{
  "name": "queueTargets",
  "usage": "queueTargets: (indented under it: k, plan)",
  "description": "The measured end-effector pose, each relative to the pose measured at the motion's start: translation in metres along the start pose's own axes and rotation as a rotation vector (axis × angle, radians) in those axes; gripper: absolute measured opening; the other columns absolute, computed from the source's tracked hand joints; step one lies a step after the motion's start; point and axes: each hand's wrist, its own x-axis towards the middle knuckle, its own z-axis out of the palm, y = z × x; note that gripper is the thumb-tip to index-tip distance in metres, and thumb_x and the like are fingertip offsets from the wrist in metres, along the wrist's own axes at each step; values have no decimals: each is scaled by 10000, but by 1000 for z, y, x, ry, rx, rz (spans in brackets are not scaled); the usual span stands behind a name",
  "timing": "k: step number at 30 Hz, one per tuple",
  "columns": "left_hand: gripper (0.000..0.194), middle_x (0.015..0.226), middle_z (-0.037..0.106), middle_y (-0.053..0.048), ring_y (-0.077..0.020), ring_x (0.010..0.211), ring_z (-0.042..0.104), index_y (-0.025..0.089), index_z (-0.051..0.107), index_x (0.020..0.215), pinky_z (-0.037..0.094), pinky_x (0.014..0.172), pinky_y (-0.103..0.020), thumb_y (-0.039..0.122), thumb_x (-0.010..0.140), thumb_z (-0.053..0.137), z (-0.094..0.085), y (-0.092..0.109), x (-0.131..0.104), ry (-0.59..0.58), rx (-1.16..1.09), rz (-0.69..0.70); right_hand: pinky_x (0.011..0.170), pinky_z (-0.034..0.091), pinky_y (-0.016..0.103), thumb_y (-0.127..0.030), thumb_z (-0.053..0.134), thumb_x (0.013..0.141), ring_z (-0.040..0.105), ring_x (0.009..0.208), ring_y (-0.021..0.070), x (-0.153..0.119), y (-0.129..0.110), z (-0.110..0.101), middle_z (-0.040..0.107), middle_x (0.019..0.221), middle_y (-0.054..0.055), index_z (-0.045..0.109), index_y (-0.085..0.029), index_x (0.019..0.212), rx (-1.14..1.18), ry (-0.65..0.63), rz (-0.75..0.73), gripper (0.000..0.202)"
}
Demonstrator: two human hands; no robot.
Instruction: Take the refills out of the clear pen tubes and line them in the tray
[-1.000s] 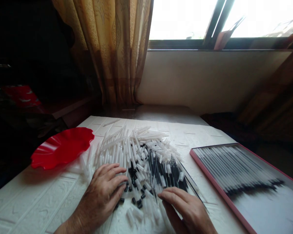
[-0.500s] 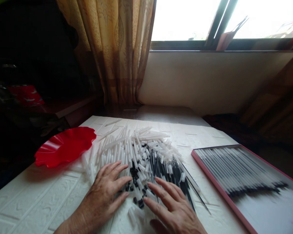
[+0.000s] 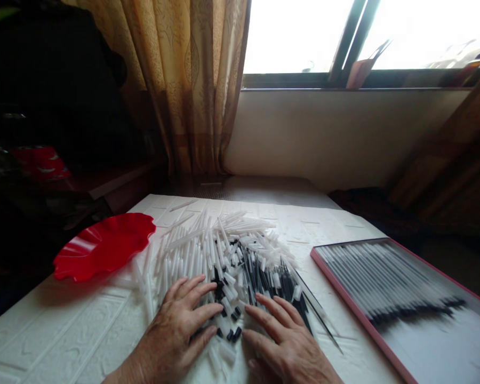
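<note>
A heap of loose pen parts lies in front of me, with both hands at its near edge. My left hand [image 3: 180, 322] is open, fingers spread over the near ends of the whitish pen barrels [image 3: 188, 250]. My right hand [image 3: 290, 336] is open too, its fingertips by the black pen refills [image 3: 280, 280]. Between the hands are small black plugs [image 3: 235, 313] and clear pen caps [image 3: 230, 290]. Neither hand grips anything that I can see. Whatever lies beneath the palms is hidden.
A red wavy-rimmed plate [image 3: 104, 245] sits at the left of the white brick-patterned table [image 3: 64, 330]. On the right, a pink-edged shallow tray [image 3: 344, 290] holds a row of pens [image 3: 396, 277]. Behind stand a curtain [image 3: 196, 96] and a window [image 3: 296, 37].
My left hand has shifted slightly right, and the small black plugs between the hands have moved a little. The right hand is nearly where it was. The view has tilted slightly.
</note>
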Motion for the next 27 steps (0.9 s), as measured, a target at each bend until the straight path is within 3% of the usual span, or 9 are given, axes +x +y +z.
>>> queueTargets:
  k: [8, 13, 16, 18, 19, 23, 27]
  plan:
    - [295, 1332, 628, 10, -299, 1316, 484, 354, 647, 1113, 339, 1068, -593, 170, 889, 594, 0, 5, 2, -23, -52, -18, 909, 451, 381, -365, 603, 918, 643, 1076, 249, -4, 0, 6, 740, 1127, 6, 672, -287, 956, -10, 7, 7, 111]
    - [237, 1209, 708, -21, -277, 1211, 584, 303, 667, 1078, 383, 1040, -539, 188, 906, 551, -3, -6, 6, 146, -45, -48, 887, 477, 372, -390, 630, 892, 654, 1054, 246, -3, 2, 5, 747, 1095, 30, 686, -274, 954, 24, 44, 21, 142]
    - [222, 1141, 744, -42, -272, 1119, 647, 270, 694, 1065, 459, 975, -477, 258, 902, 544, -15, -18, 10, 224, 67, -163, 871, 496, 354, -386, 632, 890, 670, 1027, 233, -3, 6, 5, 755, 1065, 37, 688, -268, 985, 57, 86, 4, 162]
    - [263, 1146, 747, -51, -268, 1085, 668, 257, 705, 1084, 496, 936, -437, 302, 878, 549, -29, -27, 15, 143, 161, -285, 851, 513, 341, -367, 625, 896, 685, 1000, 223, -3, 8, 6, 762, 1049, 33, 686, -265, 988, 70, 113, -8, 150]
    - [291, 1165, 740, -41, -257, 1113, 656, 264, 697, 1120, 495, 945, -416, 303, 875, 545, -38, -32, 20, 41, 203, -353, 839, 523, 338, -354, 621, 898, 693, 987, 220, -3, 9, 6, 765, 1040, 29, 685, -264, 983, 73, 127, -12, 139]
    - [283, 1219, 708, -64, -273, 1179, 602, 246, 685, 1158, 437, 1003, -438, 275, 907, 558, -69, -65, 58, -32, 282, -440, 796, 553, 335, -287, 599, 906, 713, 938, 214, -2, 11, 7, 773, 1006, 18, 679, -261, 944, 73, 200, -9, 93]
    - [276, 1242, 641, -88, -262, 1132, 609, 176, 631, 1173, 463, 973, -507, 322, 939, 615, -73, -111, 113, -169, 337, -564, 795, 559, 319, -219, 565, 914, 717, 923, 205, 1, 12, 4, 775, 979, 32, 672, -242, 922, 69, 278, -8, 110]
